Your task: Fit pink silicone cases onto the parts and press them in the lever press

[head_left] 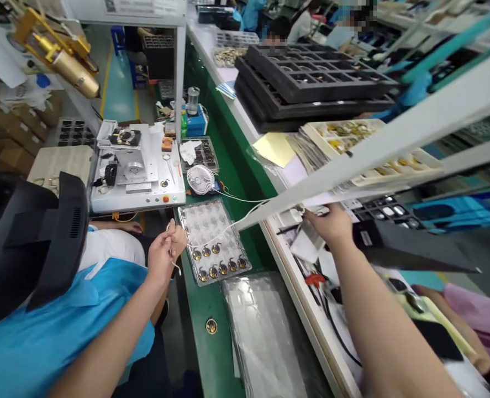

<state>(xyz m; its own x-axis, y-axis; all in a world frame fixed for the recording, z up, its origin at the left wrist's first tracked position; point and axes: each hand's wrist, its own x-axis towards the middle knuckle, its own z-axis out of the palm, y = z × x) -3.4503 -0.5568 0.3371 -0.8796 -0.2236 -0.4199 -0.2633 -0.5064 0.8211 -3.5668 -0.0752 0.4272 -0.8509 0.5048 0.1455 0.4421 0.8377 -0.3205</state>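
Observation:
My left hand [168,249] is closed around a thin white cable [245,217], over the gap beside the green bench. A loose end of the cable hangs below the fingers. The rest arcs right, over a clear plastic tray [211,221] with several black and gold round parts. My right hand [331,224] reaches onto the white shelf, fingers pinched together beside a white box [290,218]; what they grip is too small to tell. A small white fan [200,179] stands behind the tray, with its own cord running right.
A co-worker in a blue top [116,309] sits close at the left, beside a white machine [137,196]. A slanted white post [352,160] crosses above the shelf. Black trays [311,83] are stacked behind. Plastic sheets [265,331] and one round part [211,326] lie on the bench.

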